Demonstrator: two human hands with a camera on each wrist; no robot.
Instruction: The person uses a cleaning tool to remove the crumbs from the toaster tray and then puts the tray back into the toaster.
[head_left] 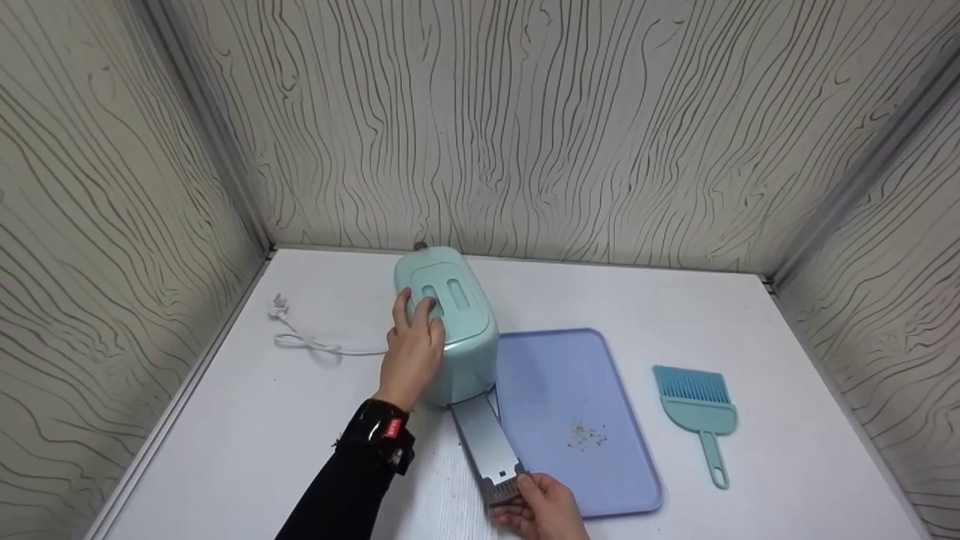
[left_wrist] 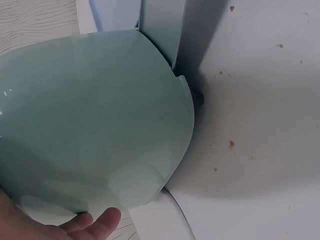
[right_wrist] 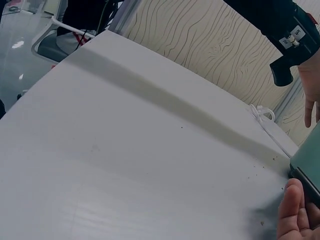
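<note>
A mint-green toaster [head_left: 465, 367] stands left of the middle of the table, with two slots in its top. My left hand [head_left: 414, 352] rests on its top edge, fingers spread near the left slot. In the left wrist view the toaster's smooth side [left_wrist: 95, 115] fills much of the picture. A long silver crumb tray [head_left: 486, 439] with a dark grey end extends from the toaster's near end. My right hand [head_left: 544, 506] pinches that grey end between thumb and fingers. How far the tray reaches inside the toaster is hidden.
A lavender tray [head_left: 540, 382] lies right of the toaster, with a small patch of crumbs [head_left: 585, 435] on it. Farther right is a green brush [head_left: 697, 416]. The white cord [head_left: 307, 343] and plug lie at left. Loose crumbs [left_wrist: 231, 144] dot the white table.
</note>
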